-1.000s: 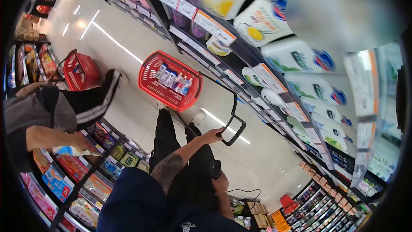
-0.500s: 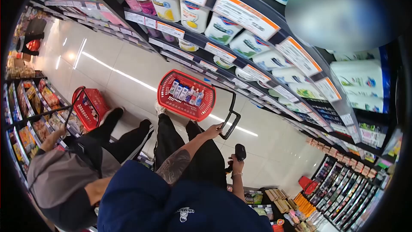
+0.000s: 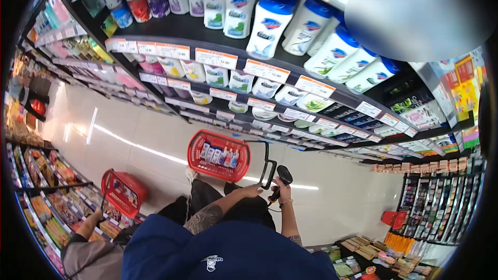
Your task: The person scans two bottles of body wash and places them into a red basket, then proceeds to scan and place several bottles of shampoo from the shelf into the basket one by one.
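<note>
My left hand (image 3: pixel 253 191) is closed round the black handle (image 3: pixel 270 166) of a red shopping basket (image 3: pixel 194 150). Several small white, blue and pink bottles (image 3: pixel 220 156) lie in rows inside the basket, which is near the floor in front of my legs. To the right, my right hand (image 3: pixel 282 192) grips a black handheld device (image 3: pixel 284 175) with a rounded head, held upright close to the basket handle. A wrist strap or bracelet shows below that hand.
Shelves of white bottles with blue caps (image 3: pixel 271 25) run along the front. At left, another person's hand (image 3: pixel 96 215) holds a second red basket (image 3: pixel 124 194) beside packaged goods. Another red basket (image 3: pixel 394 220) stands at far right, near a display rack (image 3: pixel 441 202).
The view has tilted up, showing more of the upper shelf. My right hand and the device have come closer to my left hand and the basket handle. The other person's basket has shifted.
</note>
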### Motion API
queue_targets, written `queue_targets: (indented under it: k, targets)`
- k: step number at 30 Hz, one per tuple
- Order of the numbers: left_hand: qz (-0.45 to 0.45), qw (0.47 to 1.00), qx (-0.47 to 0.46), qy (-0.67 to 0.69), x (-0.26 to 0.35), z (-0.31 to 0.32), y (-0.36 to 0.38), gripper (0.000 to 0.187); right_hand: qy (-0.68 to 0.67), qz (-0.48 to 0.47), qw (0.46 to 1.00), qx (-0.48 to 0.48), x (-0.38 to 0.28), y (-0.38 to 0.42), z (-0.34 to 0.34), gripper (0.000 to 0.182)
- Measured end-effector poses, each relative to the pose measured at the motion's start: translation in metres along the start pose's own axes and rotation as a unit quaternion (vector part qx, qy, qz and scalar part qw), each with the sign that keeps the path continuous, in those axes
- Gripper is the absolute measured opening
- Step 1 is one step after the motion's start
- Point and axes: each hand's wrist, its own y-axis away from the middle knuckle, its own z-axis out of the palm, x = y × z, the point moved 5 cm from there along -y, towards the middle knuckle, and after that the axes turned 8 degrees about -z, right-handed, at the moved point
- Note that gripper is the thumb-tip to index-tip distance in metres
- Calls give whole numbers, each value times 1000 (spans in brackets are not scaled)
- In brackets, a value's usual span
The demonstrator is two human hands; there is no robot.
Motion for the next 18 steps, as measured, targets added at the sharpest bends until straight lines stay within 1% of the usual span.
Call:
queue_targets:
  k: [2,4,6,7,10,11,14,16,18]
  targets:
    - [-1,999,-5,-36,14,-3,15,56,-42,19,999,-3,0,-7,-7,44]
    - [16,997,-21,-67,-2,3,9,53,-30,23,999,12,14,-18,-22,41]
    - [64,997,43,28,-4,-7,27,48,-31,19,999,40,20,-23,-29,34]
    - [68,995,54,39,-5,-13,35,44,-37,12,998,43,22,-25,-30,34]
    - [89,991,95,44,-5,-35,57,43,-61,3,997,56,20,-23,-31,31]
    - [99,989,107,33,11,-53,73,39,-70,3,996,60,24,-26,-34,30]
    - [106,968,208,96,61,-108,110,42,-82,-8,993,89,47,-40,-47,25]
    - [179,917,351,66,144,-173,160,34,-61,-12,991,117,59,-50,-60,27]
    - [270,839,471,33,231,-235,221,34,-50,-7,989,138,58,-51,-64,32]
